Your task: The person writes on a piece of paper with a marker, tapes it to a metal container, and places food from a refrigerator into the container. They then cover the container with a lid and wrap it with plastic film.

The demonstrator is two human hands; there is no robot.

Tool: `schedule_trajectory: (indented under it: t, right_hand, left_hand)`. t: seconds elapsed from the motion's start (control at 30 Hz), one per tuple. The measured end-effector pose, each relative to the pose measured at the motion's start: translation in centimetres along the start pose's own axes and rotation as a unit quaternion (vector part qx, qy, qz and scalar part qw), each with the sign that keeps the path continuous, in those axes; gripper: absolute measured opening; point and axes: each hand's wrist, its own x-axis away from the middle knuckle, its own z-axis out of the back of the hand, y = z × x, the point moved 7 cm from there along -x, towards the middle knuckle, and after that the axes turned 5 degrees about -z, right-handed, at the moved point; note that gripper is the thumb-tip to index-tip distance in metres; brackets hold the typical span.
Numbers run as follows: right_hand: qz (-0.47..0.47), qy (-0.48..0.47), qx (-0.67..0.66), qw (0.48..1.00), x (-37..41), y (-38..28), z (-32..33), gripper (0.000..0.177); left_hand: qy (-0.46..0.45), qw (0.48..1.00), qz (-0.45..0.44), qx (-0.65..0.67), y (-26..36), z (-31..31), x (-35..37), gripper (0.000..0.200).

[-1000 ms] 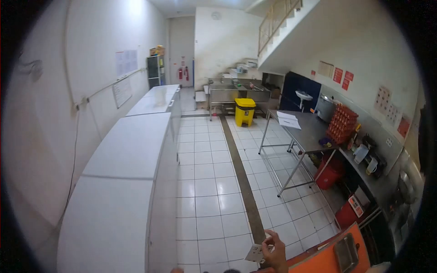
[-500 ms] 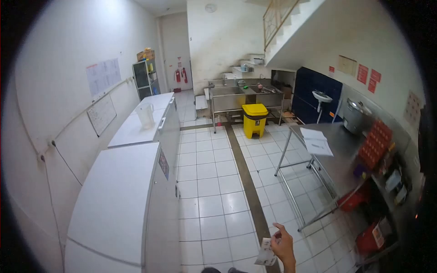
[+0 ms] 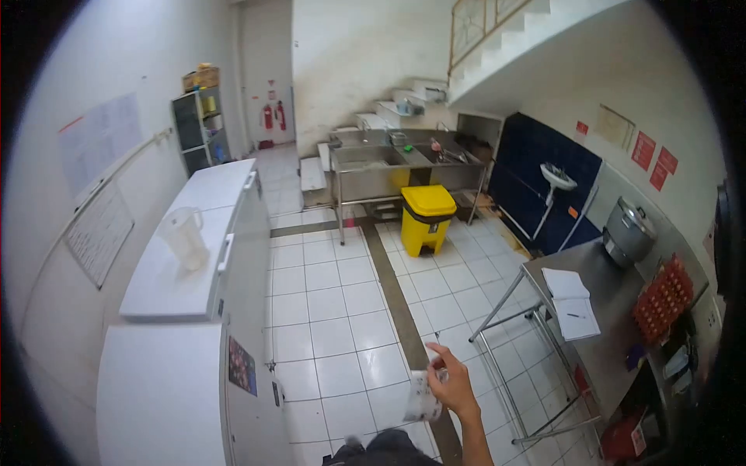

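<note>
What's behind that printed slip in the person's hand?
Around the slip in the right hand, white floor tiles and a darker strip show; whatever lies directly behind is covered.

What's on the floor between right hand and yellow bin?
Head view: between the right hand and yellow bin, white floor tiles with a small dark mark, brown strip running alongside; nothing stands there.
</note>
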Motion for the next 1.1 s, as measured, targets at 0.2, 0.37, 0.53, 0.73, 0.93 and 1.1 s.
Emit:
schedule_trajectory:
  t: [0.2, 0.37, 0.53, 0.73, 0.93, 1.1]
  right_hand:
    - [0.027, -0.011, -0.040, 0.999, -21.0, 2.4, -8.0, 0.048]
    - [0.059, -0.050, -0.090, 0.993, -39.1, 4.1, -14.4, 0.050]
    - [0.073, -0.130, -0.057, 0.987, -57.2, 4.2, -19.3, 0.045]
    - [0.132, -0.212, -0.011, 0.968, -78.8, 8.2, -25.0, 0.053]
    - [0.175, -0.314, 0.271, 0.893, -103.8, 11.7, -28.7, 0.043]
    - [0.257, -0.211, 0.241, 0.912, -125.0, 12.0, -24.3, 0.037]
  left_hand:
    - [0.012, 0.845, -0.436, 0.310, 51.8, 31.9, -7.8, 0.039]
    - [-0.120, 0.758, -0.602, 0.221, 74.2, 40.7, -5.2, 0.061]
    - [-0.081, 0.759, -0.546, 0.346, 84.3, 46.6, -15.3, 0.046]
    - [-0.033, 0.734, -0.457, 0.502, 95.1, 52.6, -30.5, 0.025]
    - [-0.010, 0.785, -0.432, 0.444, 110.0, 61.9, -48.1, 0.020]
    - [-0.010, 0.796, -0.442, 0.413, 124.8, 70.0, -57.9, 0.022]
